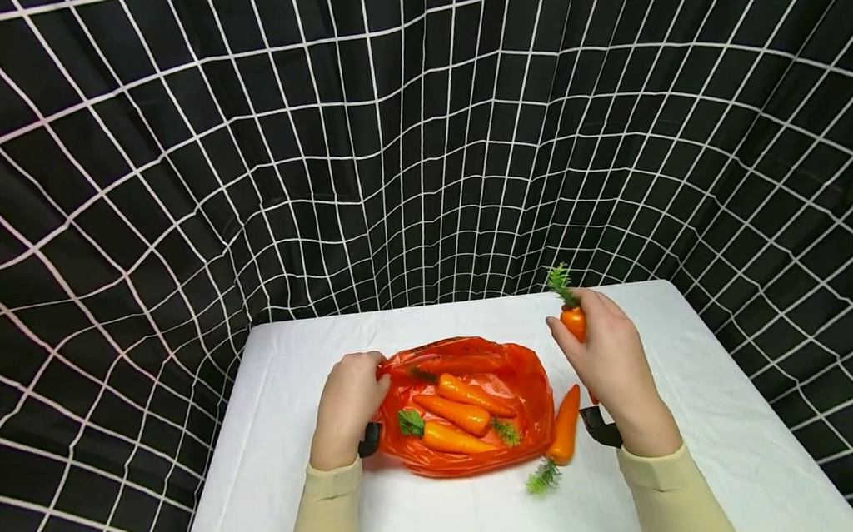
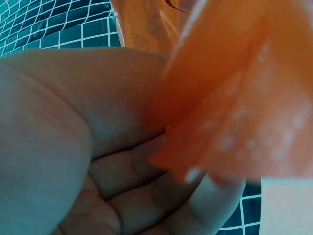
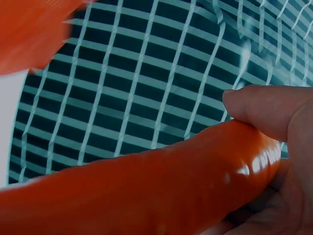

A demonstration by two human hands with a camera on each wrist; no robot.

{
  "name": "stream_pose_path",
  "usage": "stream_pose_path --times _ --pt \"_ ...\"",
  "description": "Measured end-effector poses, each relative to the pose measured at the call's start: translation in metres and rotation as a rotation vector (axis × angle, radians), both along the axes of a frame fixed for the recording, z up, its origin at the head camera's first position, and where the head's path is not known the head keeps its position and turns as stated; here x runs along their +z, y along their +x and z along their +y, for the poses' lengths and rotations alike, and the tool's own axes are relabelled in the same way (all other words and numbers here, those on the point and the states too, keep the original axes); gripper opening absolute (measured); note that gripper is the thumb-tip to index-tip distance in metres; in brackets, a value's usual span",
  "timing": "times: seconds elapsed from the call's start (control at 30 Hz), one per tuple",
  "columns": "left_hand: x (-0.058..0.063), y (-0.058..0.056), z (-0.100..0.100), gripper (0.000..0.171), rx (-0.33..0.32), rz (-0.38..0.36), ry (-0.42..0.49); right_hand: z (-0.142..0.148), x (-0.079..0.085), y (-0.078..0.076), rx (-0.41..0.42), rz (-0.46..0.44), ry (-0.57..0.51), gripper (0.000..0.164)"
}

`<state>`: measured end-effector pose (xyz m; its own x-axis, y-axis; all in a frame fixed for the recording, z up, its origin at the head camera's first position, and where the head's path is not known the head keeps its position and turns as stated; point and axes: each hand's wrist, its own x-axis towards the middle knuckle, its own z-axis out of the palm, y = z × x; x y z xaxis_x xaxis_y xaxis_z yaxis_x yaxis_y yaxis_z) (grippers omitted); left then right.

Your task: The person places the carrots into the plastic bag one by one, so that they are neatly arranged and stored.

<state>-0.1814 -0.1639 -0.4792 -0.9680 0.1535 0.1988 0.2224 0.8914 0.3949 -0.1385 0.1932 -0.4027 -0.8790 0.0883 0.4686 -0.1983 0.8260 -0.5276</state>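
Observation:
My left hand (image 1: 350,401) pinches the left edge of a red-orange plastic bag (image 1: 472,464), and the left wrist view shows the crumpled film (image 2: 234,112) between thumb and fingers. Three carrots, among them a front carrot (image 1: 455,439), lie in the wide mouth of the bag. My right hand (image 1: 609,348) grips a carrot (image 1: 574,321) near its thick end, with the green top sticking up above the fingers. In the right wrist view the smooth body of that carrot (image 3: 161,181) stretches left from the thumb. Another carrot (image 1: 565,426) lies on the table right beside the bag.
A white cloth covers the table (image 1: 447,523). Black curtains with a white grid (image 1: 434,173) hang behind and along both sides. Dark wrist straps (image 1: 600,428) sit by my sleeves.

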Motion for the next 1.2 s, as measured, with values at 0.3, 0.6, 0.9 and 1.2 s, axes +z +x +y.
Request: stream_pose_path --times 0.3,0.6,0.9,1.2 --pt "0.002 0.001 0.0 0.009 0.0 -0.007 -0.001 -0.062 0.011 -0.006 0.206 0.031 0.061 0.051" --pt "0.004 0.0 -0.002 0.011 0.006 -0.013 0.005 -0.103 -0.013 -0.012 0.35 0.031 0.146 0.047" --pt "0.006 0.0 -0.003 0.014 -0.004 -0.028 0.0 -0.13 -0.052 -0.014 0.435 -0.055 0.235 0.044" --pt "0.006 0.001 -0.002 0.014 0.005 -0.042 0.006 -0.141 -0.079 -0.017 0.48 -0.156 0.31 0.045"
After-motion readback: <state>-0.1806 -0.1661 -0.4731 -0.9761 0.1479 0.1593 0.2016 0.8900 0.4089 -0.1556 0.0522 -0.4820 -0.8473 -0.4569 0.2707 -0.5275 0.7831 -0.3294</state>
